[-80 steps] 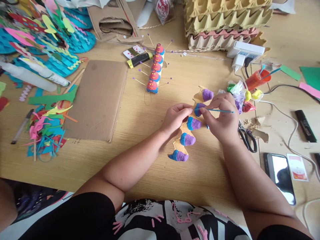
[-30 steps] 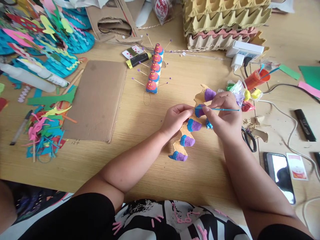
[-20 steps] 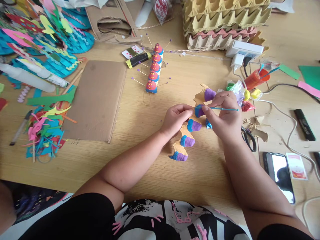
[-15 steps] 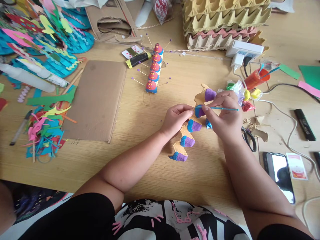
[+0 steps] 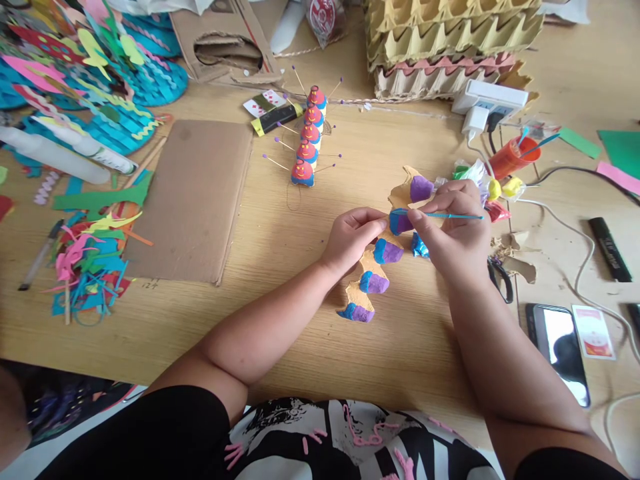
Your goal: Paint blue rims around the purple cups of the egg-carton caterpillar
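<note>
My left hand (image 5: 356, 239) pinches the edge of a strip cut from an egg carton (image 5: 369, 260), whose bumps are covered in blue and purple. Between the thumb and fingers of my right hand (image 5: 455, 230) is a thin blue stick (image 5: 453, 216), its tip against the blue part of the second bump from the far end. A small blue shiny wrapper (image 5: 419, 245) lies on the table beside the strip. Beyond my hands stands a finished-looking row of red and blue bumps with faces (image 5: 307, 151) and purple-tipped sticks poking out.
Cardboard (image 5: 193, 200) and coloured scraps (image 5: 93, 260) lie at left. Stacked egg trays (image 5: 450, 40) and a power strip (image 5: 493, 99) are at the back right. An orange cup (image 5: 515, 159), scissors (image 5: 501, 280), cables, a marker (image 5: 609, 249) and a phone (image 5: 557, 353) are at right.
My right hand and the blue stick have shifted slightly to the right, uncovering more of the second bump and the blue wrapper. My left hand keeps its place on the strip.
</note>
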Tool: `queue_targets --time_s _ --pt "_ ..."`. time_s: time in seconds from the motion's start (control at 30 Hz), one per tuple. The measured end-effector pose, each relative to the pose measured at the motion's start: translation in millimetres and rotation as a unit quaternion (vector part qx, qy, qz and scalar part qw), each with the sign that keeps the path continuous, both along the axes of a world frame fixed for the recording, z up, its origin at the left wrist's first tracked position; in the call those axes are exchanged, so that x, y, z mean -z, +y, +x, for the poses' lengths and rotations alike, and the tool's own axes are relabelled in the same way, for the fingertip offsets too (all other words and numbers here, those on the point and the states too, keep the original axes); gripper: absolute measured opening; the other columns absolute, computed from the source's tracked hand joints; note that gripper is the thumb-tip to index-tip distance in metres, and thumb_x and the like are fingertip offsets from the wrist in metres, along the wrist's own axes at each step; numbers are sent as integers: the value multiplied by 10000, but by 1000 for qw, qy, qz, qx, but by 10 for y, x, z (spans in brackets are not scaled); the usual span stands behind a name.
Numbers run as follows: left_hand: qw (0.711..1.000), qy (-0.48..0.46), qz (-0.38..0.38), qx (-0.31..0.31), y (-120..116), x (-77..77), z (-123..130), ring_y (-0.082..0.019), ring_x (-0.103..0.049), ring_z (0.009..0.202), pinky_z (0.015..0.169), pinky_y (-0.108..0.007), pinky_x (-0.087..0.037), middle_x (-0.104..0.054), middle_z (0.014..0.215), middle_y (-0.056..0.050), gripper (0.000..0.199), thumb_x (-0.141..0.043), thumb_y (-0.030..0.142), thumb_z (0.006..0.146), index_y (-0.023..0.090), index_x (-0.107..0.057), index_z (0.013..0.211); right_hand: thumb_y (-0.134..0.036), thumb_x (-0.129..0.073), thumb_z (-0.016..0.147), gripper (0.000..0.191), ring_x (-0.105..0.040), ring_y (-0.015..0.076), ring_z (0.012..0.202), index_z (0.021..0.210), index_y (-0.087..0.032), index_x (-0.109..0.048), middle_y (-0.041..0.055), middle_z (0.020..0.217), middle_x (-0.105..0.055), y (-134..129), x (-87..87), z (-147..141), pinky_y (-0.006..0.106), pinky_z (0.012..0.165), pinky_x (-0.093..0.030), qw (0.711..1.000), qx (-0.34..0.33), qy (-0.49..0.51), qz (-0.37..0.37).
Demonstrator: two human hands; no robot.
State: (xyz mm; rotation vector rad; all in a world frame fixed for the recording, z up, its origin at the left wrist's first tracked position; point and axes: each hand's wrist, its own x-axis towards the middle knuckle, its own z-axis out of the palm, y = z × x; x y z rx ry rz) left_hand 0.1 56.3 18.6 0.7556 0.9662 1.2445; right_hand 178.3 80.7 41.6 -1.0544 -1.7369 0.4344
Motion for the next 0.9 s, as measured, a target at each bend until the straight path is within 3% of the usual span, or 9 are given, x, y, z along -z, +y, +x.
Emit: queue_targets --time_s 0.4,0.63,0.9 --pt "1000 26 7 -2 -15 -24 -13 -90 -531 566 544 -228 -434 -605 605 25 119 -808 311 731 199 -770 715 -570 -827 899 322 -663 248 930 818 -287 -699 28 909 -575 25 8 21 549 974 -591 1000 5 3 5" --pt "1000 11 27 1 -18 -25 -6 -86 -522 560 550 -225 -432 -606 599 28 104 -797 290 743 197 -770 705 -471 -867 883 257 -657 248 929 813 -289 -701 34 917 -593 12 -17 11 534 954 -596 1000 12 1 1" --pt "1000 22 17 2 -32 -15 -9 -81 -504 547 530 -225 -393 -612 607 29 138 -819 319 723 191 -770 725 -480 -886 866 271 -667 261 957 817 -292 -697 38 924 -609 20 -10 19 553 1034 -590 1000 18 0 -6"
